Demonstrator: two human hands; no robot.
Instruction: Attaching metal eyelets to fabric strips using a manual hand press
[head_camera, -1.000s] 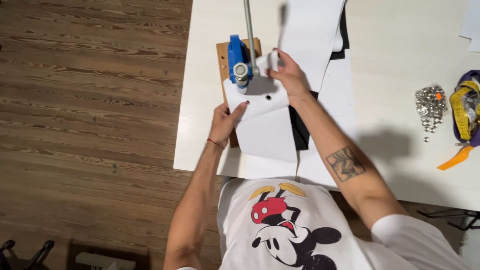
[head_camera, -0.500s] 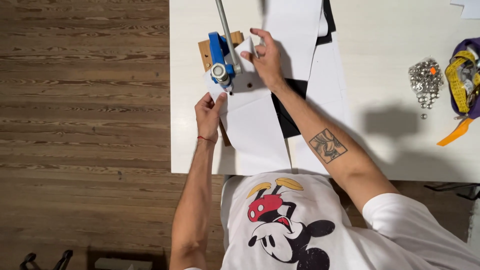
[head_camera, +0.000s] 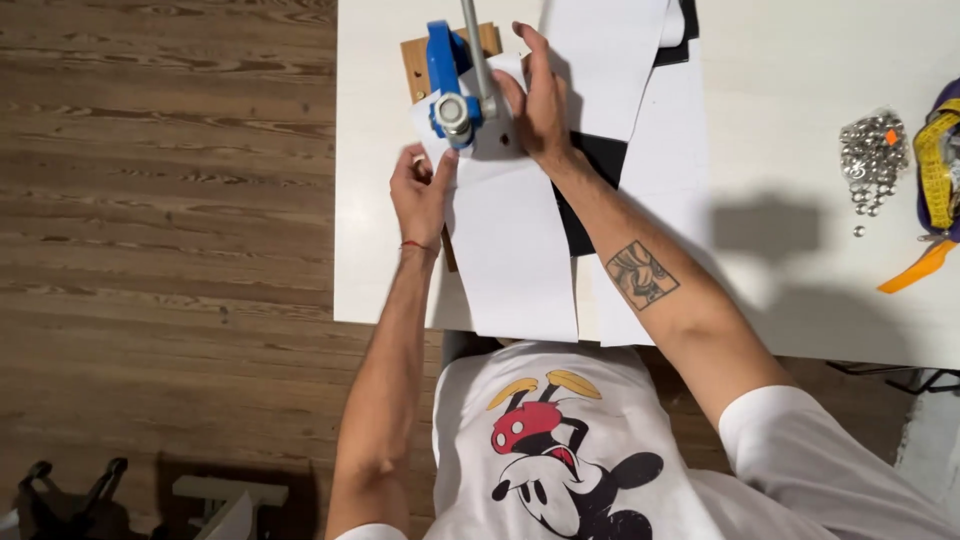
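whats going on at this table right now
A person is feeding a white strip of material under a blue hand press mounted on a wooden base at the edge of a white table. The left hand grips the strip's left edge just below the press head, and the right hand lies flat on it beside the press. A pile of small metal fasteners sits off to the right.

floor (head_camera: 160, 200): brown wood planks | table (head_camera: 780, 60): white, brightly lit

The press's lever (head_camera: 470, 30) and purple bag (head_camera: 945, 160) run off frame
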